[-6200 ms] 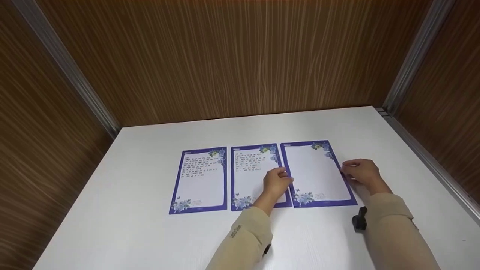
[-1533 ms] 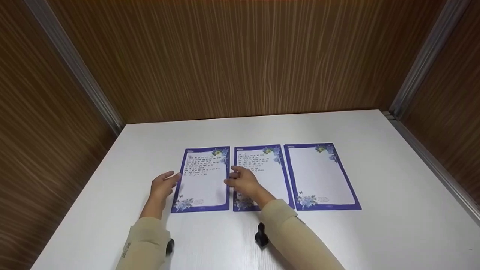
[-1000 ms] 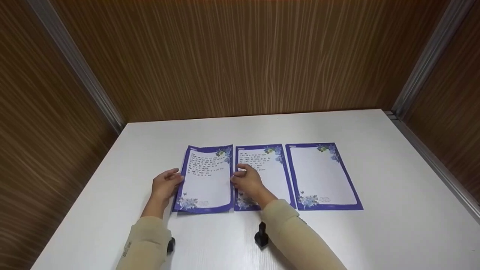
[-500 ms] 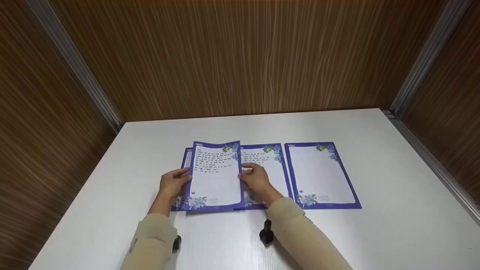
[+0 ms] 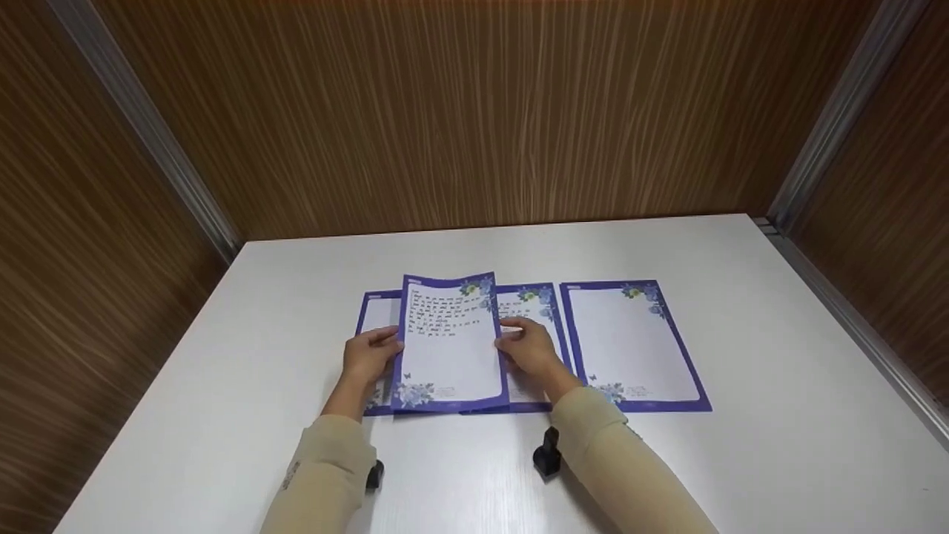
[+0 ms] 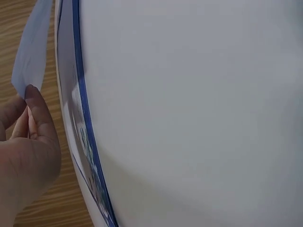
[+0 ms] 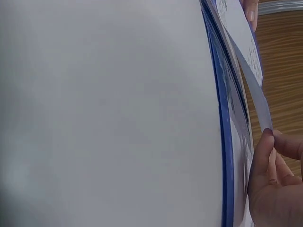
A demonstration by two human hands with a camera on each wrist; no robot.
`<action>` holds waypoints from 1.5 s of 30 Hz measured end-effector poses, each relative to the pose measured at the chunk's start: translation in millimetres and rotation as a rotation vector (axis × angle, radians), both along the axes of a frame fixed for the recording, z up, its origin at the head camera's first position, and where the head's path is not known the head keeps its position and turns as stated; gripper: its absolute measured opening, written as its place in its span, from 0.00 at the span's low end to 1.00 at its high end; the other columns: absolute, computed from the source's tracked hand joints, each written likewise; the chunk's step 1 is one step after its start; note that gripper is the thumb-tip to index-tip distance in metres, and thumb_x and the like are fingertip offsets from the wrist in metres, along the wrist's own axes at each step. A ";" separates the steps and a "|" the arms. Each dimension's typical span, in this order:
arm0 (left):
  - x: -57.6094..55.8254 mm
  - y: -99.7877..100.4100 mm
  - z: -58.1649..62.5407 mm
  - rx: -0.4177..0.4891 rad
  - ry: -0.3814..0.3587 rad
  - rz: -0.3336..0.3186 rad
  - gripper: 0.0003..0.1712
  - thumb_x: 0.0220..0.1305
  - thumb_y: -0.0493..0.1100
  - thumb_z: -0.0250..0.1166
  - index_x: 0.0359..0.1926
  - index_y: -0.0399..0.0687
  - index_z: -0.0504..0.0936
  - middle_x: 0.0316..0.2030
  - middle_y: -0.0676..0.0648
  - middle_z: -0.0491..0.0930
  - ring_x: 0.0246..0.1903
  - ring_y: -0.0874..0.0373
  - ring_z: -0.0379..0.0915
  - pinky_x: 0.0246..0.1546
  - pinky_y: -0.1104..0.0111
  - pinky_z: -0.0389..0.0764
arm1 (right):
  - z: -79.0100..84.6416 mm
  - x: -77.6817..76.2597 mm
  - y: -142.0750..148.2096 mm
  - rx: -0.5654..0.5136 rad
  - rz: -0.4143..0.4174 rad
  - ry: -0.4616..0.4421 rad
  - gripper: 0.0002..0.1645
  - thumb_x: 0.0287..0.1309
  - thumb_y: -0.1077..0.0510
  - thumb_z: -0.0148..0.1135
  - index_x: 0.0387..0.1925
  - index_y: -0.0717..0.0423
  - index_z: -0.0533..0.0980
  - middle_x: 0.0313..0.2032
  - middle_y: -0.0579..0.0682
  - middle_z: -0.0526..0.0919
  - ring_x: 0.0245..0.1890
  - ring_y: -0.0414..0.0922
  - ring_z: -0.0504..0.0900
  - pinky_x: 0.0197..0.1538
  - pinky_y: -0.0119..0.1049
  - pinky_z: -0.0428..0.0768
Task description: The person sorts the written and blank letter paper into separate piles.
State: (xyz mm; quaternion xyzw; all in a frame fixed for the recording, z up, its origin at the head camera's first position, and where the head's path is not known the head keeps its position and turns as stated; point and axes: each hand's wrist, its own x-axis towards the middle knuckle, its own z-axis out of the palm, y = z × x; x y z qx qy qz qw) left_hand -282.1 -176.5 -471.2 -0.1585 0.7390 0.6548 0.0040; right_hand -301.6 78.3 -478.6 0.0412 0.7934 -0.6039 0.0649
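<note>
Both hands hold one sheet of letter paper (image 5: 451,363), bordered in purple with blue flowers and bearing lines of handwriting in its upper half. My left hand (image 5: 367,360) pinches its left edge between thumb and fingers; my right hand (image 5: 532,350) pinches the right edge. The sheet is raised and slightly bowed. In the left wrist view the paper (image 6: 34,56) shows edge-on, off the table. Beneath it lie a left sheet (image 5: 379,315) with no writing on its visible part and a middle written sheet (image 5: 530,386), both partly covered.
A third bordered sheet (image 5: 630,348), without handwriting, lies to the right on the white table (image 5: 222,445). Wood-grain panels (image 5: 474,111) stand behind and at both sides. A black wrist device (image 5: 547,454) shows under the right sleeve, another (image 5: 374,475) by the left.
Both hands have moved from the right sheet to the left one, gripped its top written sheet, lifted it and carried it rightward over the middle sheet. Another sheet now shows underneath.
</note>
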 end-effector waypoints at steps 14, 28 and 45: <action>-4.2 33.0 1.7 0.002 0.046 -0.012 0.19 0.60 0.29 0.64 0.54 0.35 0.79 0.45 0.40 0.80 0.33 0.58 0.78 0.32 0.71 0.80 | -0.3 -5.0 33.6 -0.029 -0.005 -0.001 0.26 0.56 0.69 0.61 0.58 0.64 0.72 0.39 0.58 0.82 0.26 0.42 0.78 0.26 0.30 0.77; -8.2 61.2 1.5 -0.024 0.062 -0.010 0.18 0.58 0.28 0.64 0.51 0.33 0.80 0.43 0.40 0.81 0.36 0.56 0.78 0.34 0.70 0.80 | 5.0 -6.4 57.0 0.131 -0.030 -0.014 0.27 0.56 0.65 0.63 0.59 0.59 0.73 0.42 0.56 0.83 0.36 0.46 0.80 0.35 0.34 0.79; -10.3 80.2 3.0 -0.042 0.018 -0.066 0.19 0.59 0.26 0.61 0.53 0.31 0.78 0.45 0.38 0.79 0.41 0.51 0.79 0.40 0.66 0.82 | 8.6 -5.0 76.4 0.136 -0.076 -0.055 0.26 0.57 0.64 0.63 0.59 0.60 0.72 0.43 0.57 0.81 0.38 0.47 0.81 0.39 0.38 0.83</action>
